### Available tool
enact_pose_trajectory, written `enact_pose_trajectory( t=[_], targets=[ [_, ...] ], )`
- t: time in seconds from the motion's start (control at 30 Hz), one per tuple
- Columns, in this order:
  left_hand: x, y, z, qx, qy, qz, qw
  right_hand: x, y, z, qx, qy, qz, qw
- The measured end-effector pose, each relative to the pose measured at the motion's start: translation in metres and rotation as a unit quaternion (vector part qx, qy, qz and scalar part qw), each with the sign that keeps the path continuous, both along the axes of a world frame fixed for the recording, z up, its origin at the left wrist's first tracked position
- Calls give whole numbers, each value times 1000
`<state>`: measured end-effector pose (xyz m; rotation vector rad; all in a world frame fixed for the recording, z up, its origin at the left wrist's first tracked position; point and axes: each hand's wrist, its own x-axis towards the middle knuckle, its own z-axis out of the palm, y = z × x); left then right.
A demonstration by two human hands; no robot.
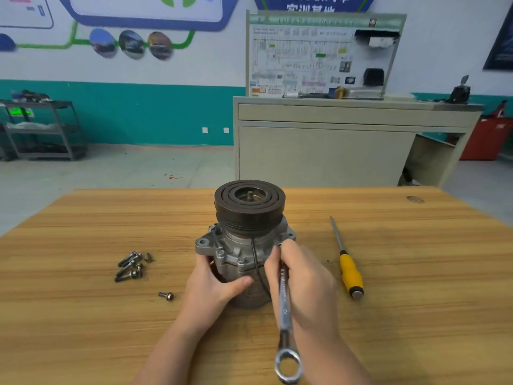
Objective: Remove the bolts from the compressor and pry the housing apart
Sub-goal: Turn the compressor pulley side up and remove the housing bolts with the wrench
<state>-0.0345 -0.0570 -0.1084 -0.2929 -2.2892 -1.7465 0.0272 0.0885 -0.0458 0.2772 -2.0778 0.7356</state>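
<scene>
Gripping, left hand (213, 284): grip curled round compressor (247, 240) body.
Right hand (302, 276): grip closed on wrench (284, 307), head at a flange bolt.
Compressor: upright, centre of wooden tabletop (83, 315).
Loose bolts (131, 266): left.
Screwdriver (348, 266): right.
Room: teal-banded wall (138, 112).

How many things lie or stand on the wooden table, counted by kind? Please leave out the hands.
Compressor: 1
Wrench, held in the right hand: 1
Screwdriver with yellow handle: 1
Loose bolts: about 6, a pile of about 5, hard to separate, plus 1 single bolt
Total: about 9
</scene>
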Motion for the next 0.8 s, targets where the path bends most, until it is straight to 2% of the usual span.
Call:
enact_pose_trajectory(
  t=[0.07,0.13,0.2,0.3,0.37,0.4,0.47,0.53,0.6,0.67,0.8],
  targets=[
    [-1,0,-1,-4,-5,-2,1000,-2,11,-4,-124,-53,57,989],
    [-1,0,-2,-2,-10,0,1000,-11,36,2,-282,-140,159,936],
    [-2,0,-1,2,-14,2,1000,-28,69,13,-396,-252,301,830],
    [-2,0,-1,4,-21,0,1000,-67,98,20,-459,-399,421,673],
    [-1,0,0,3,-22,-1,1000,-88,97,20,-471,-450,465,599],
    [-1,0,0,2,-23,-2,1000,-94,94,20,-473,-452,480,585],
    [0,0,0,0,-23,-3,1000,-98,92,23,-500,-420,483,583],
    [0,0,0,-3,-20,-4,1000,-91,92,25,-565,-336,444,609],
    [-1,0,0,-10,-19,-5,1000,-77,91,23,-595,-244,365,673],
    [-1,0,-1,-16,-20,-3,1000,-61,84,15,-570,-203,288,743],
    [-1,1,-1,-15,-12,-2,1000,-30,57,7,-489,-150,209,833]
  ],
)
